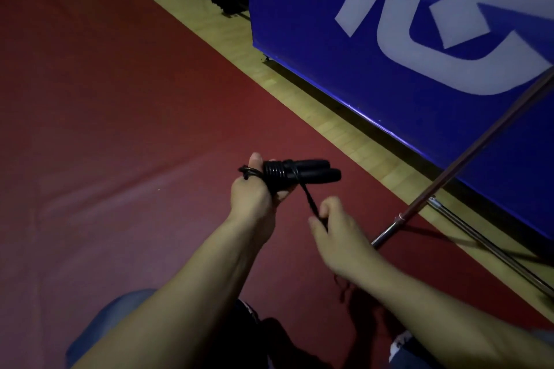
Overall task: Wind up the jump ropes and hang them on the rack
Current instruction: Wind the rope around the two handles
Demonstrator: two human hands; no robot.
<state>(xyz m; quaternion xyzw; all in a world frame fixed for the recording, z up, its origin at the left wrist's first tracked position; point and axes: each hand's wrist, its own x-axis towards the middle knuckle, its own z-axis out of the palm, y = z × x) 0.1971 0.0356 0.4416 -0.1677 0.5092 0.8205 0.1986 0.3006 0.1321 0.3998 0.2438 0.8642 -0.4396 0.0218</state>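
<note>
Rope handles [302,172] are sitting bunched in the left hand [256,198] so the coils don't slip, while the right hand [337,226] is pinching the cord [308,199], pulling it taut for wrapping.

The rope [310,202] and handles [299,172] are black. The floor [120,114] is dark red with a tan wood strip [299,93]. The banner [389,39] is blue with white lettering.

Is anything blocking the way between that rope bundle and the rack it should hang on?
Nothing visible does. The left hand holds the jump rope over open red floor; the metal rack leans to its right, with only floor between.
</note>
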